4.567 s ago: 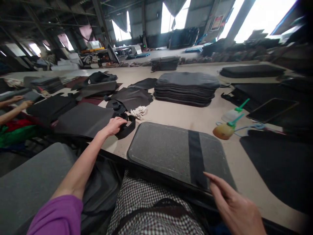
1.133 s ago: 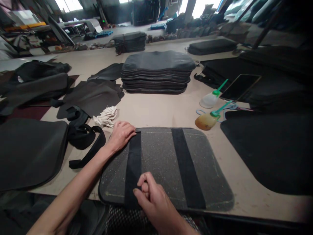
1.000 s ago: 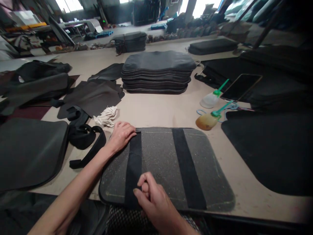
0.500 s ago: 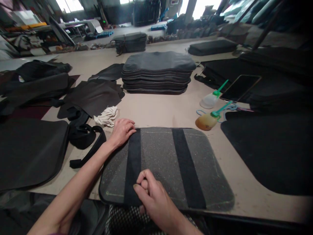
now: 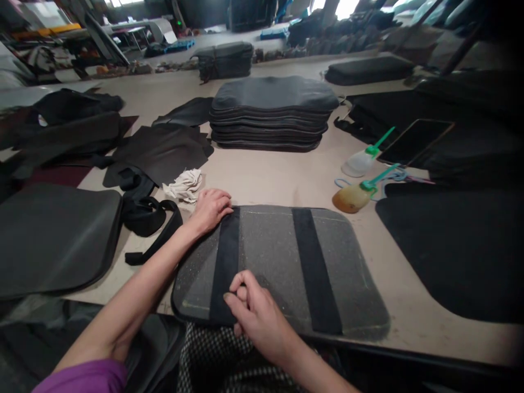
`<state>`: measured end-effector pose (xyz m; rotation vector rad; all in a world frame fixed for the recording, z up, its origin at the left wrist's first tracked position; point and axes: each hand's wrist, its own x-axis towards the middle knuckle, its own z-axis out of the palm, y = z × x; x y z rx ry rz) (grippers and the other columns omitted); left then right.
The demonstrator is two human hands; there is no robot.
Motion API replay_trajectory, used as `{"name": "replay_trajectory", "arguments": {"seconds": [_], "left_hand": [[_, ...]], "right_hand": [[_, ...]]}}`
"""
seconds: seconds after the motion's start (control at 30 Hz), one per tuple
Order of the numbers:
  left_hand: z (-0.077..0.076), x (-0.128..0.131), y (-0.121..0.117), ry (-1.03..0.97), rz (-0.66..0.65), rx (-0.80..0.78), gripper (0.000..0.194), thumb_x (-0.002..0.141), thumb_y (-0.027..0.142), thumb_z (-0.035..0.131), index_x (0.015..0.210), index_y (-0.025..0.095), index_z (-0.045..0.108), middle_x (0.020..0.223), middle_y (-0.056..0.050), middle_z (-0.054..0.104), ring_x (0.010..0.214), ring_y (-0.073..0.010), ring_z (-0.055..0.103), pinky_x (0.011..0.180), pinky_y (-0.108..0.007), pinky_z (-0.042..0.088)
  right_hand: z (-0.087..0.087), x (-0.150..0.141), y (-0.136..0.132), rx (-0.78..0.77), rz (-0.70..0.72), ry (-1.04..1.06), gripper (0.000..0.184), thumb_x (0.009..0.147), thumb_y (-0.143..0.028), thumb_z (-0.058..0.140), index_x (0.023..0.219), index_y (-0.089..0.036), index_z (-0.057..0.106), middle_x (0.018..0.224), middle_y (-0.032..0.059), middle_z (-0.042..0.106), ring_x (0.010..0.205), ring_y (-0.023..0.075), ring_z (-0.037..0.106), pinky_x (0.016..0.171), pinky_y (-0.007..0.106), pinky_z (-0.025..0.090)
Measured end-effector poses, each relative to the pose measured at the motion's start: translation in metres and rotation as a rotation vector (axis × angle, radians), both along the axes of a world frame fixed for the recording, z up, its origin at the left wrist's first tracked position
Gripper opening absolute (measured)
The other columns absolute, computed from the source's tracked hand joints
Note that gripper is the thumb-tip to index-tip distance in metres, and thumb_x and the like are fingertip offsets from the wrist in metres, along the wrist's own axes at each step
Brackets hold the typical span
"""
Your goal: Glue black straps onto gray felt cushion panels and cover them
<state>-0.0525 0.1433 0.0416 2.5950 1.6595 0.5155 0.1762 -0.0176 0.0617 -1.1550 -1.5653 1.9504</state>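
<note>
A grey speckled mat (image 5: 268, 251) with rounded corners and a dark edge lies flat at the table's front edge. Two black straps run across it from far side to near side: a left strap (image 5: 227, 245) and a right strap (image 5: 314, 267). My left hand (image 5: 213, 209) grips the mat's far edge at the left strap's end, its fingers bent over and their undersides hidden. Over the near part of the left strap, my right hand (image 5: 257, 311) is closed, thumb and forefinger curled together. Anything between those fingers is too small to tell.
Behind the mat stands a stack of black padded pieces (image 5: 270, 114). A white cloth (image 5: 184, 185) and a coiled black strap (image 5: 143, 215) lie left. Two squeeze bottles, one amber (image 5: 352, 197) and one clear (image 5: 358, 162), sit right near a phone (image 5: 415, 143). Dark sheets (image 5: 450, 251) flank the mat.
The view has tilted down slightly, and more of my purple left sleeve shows. Both hands keep almost the same places on the mat and strap.
</note>
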Motion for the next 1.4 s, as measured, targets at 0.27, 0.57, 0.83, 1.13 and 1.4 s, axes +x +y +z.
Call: {"name": "replay_trajectory", "arguments": {"seconds": [0.27, 0.57, 0.83, 1.13, 1.4], "left_hand": [[-0.013, 0.005, -0.011, 0.124, 0.05, 0.017, 0.022, 0.103, 0.029, 0.049, 0.104, 0.022, 0.069, 0.103, -0.007, 0.07, 0.103, -0.0258, 0.052, 0.093, -0.044, 0.033], [-0.003, 0.003, -0.053, 0.101, 0.095, -0.024, 0.034, 0.105, 0.034, 0.043, 0.131, 0.024, 0.063, 0.112, -0.01, 0.071, 0.113, -0.0277, 0.052, 0.098, -0.045, 0.029], [-0.011, 0.004, -0.063, 0.081, 0.117, -0.006, 0.04, 0.104, 0.044, 0.045, 0.132, 0.022, 0.063, 0.123, -0.011, 0.071, 0.121, -0.0294, 0.052, 0.102, -0.046, 0.027], [-0.008, 0.004, -0.064, 0.078, 0.114, -0.009, 0.04, 0.105, 0.044, 0.044, 0.132, 0.022, 0.063, 0.126, -0.011, 0.071, 0.123, -0.0293, 0.053, 0.103, -0.047, 0.027], [-0.008, 0.008, -0.058, 0.108, 0.128, -0.001, 0.036, 0.105, 0.04, 0.042, 0.12, 0.023, 0.069, 0.121, -0.012, 0.071, 0.119, -0.0303, 0.054, 0.101, -0.048, 0.03]], "right_hand": [[-0.002, 0.002, -0.002, 0.069, 0.02, -0.035, 0.016, 0.099, -0.038, 0.053, 0.099, -0.026, 0.043, 0.054, -0.0114, 0.054, 0.045, 0.0105, 0.055, 0.048, 0.019, 0.039], [-0.006, -0.007, -0.016, 0.172, 0.05, -0.096, 0.015, 0.098, -0.038, 0.054, 0.099, -0.026, 0.044, 0.055, -0.0103, 0.058, 0.049, 0.0134, 0.063, 0.052, 0.022, 0.044], [0.001, -0.011, -0.012, 0.454, 0.253, -0.328, 0.008, 0.099, -0.022, 0.052, 0.093, -0.024, 0.046, 0.062, -0.0065, 0.066, 0.048, 0.0113, 0.057, 0.06, 0.024, 0.04], [0.004, -0.015, -0.021, 0.82, 0.398, -0.79, 0.011, 0.102, -0.029, 0.055, 0.11, -0.022, 0.059, 0.081, 0.0042, 0.075, 0.071, 0.0207, 0.069, 0.059, 0.027, 0.03], [-0.006, -0.009, -0.043, 1.295, 0.375, -0.721, 0.014, 0.104, -0.022, 0.05, 0.098, -0.02, 0.063, 0.095, 0.0055, 0.069, 0.087, 0.0211, 0.061, 0.067, 0.033, 0.036]]}}
